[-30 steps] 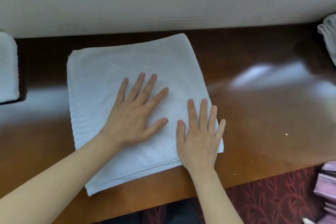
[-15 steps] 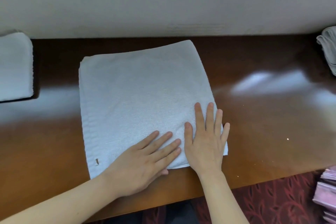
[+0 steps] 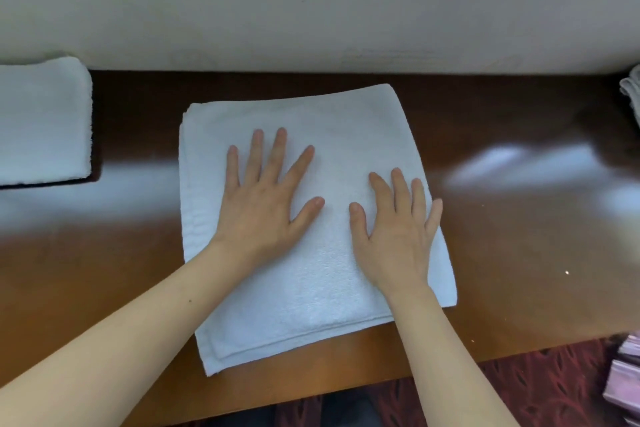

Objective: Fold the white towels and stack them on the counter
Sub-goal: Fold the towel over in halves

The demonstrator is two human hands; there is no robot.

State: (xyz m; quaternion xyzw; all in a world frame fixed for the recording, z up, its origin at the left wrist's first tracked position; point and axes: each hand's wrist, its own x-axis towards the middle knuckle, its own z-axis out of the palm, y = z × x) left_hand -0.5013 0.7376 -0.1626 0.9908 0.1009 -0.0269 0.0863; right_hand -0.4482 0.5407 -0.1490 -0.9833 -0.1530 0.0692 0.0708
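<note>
Smoothing step under way: left hand [image 3: 263, 198] and right hand [image 3: 398, 229] both flat, palms down, fingers spread, gripping nothing, pressing a partly folded white towel [image 3: 311, 288] in the middle of the brown wooden worktop [image 3: 519, 253]. Folded white towel [image 3: 41, 121] already lying well apart at far left. Next, probably: lifting one edge and folding it across again, keeping corners aligned, then carrying it left to stack.

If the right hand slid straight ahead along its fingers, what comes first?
The right hand lies flat on the folded towel, fingers aimed at the wall. It would likely cross the towel's far edge, then bare counter, then the wall. Nothing else appears in that line.
</note>
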